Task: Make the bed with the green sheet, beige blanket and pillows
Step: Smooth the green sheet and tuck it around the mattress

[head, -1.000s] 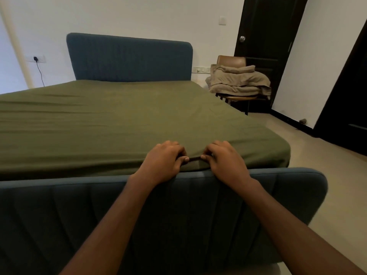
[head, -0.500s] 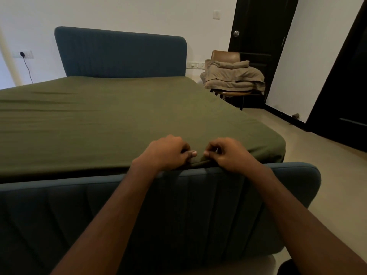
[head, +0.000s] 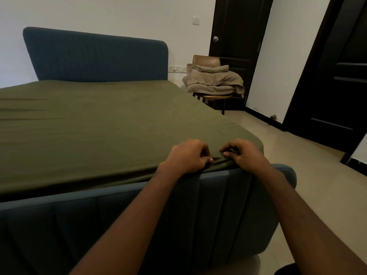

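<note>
The green sheet [head: 103, 124] lies spread flat over the mattress of a bed with a dark blue padded frame [head: 218, 205]. My left hand [head: 188, 156] and my right hand [head: 241, 153] sit side by side at the foot edge near the right corner, each pinching a fold of the sheet just above the footboard. The beige blanket [head: 215, 81] lies folded in a pile on a brown chair [head: 206, 60] beyond the bed's far right corner. No pillows are in view.
The blue headboard [head: 95, 56] stands against the white back wall. A dark door [head: 238, 46] is behind the chair, and another dark door [head: 337, 76] is on the right. Beige tiled floor [head: 297, 155] runs along the bed's right side.
My hands have shifted a little toward the right corner of the foot edge, still pinching the sheet. The camera view has swung slightly.
</note>
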